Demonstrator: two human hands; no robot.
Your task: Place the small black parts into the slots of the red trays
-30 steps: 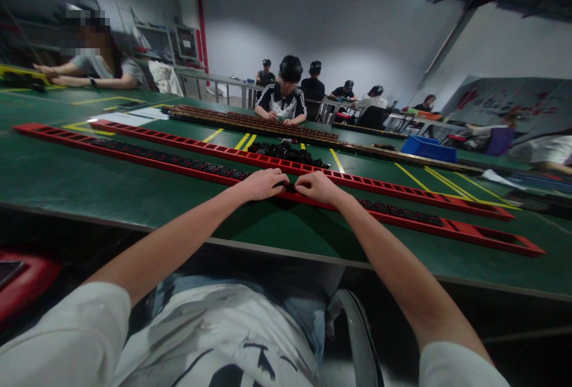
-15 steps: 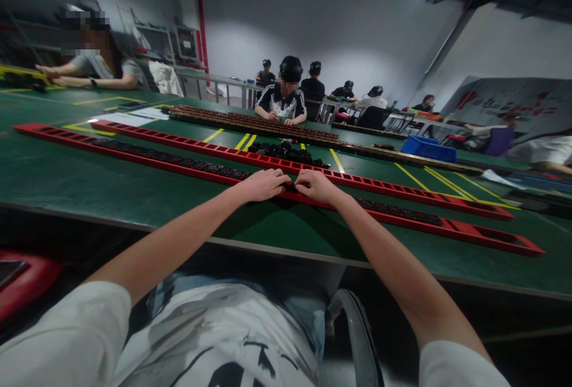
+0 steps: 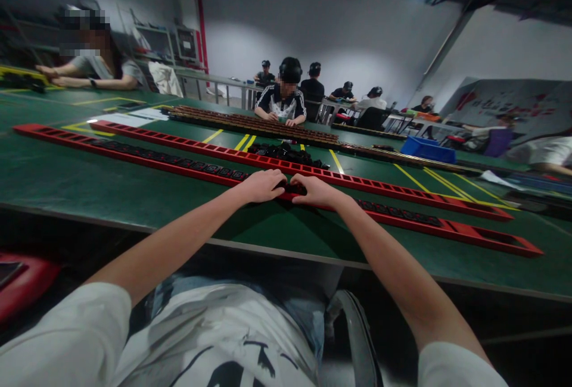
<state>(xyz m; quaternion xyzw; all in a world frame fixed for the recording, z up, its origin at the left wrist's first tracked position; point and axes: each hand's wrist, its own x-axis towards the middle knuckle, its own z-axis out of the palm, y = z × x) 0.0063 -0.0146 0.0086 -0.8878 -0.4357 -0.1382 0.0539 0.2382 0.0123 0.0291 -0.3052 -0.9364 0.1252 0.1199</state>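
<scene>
Both hands rest on the nearer red slotted strip (image 3: 487, 237), near its middle. My left hand (image 3: 263, 186) has its fingers bent over the strip; what lies beneath the fingertips is hidden. Just to the right, my right hand (image 3: 313, 190) curves over the same strip, thumb and forefinger apart at the edges. Small black pieces (image 3: 201, 166) fill many slots left of the hands, and more black pieces (image 3: 397, 211) sit in slots to the right. Dark bits show between the hands, too small to make out.
A second red strip (image 3: 379, 183) lies behind, with a black heap of parts (image 3: 286, 153) beyond it. Farther back are long brown strips (image 3: 250, 123), a blue bin (image 3: 428, 150) and white sheets (image 3: 129, 118). A person (image 3: 282, 101) sits across the green table (image 3: 170, 202).
My right hand's thumb and forefinger have parted, and a gap has opened between the hands. My left hand has shifted slightly left.
</scene>
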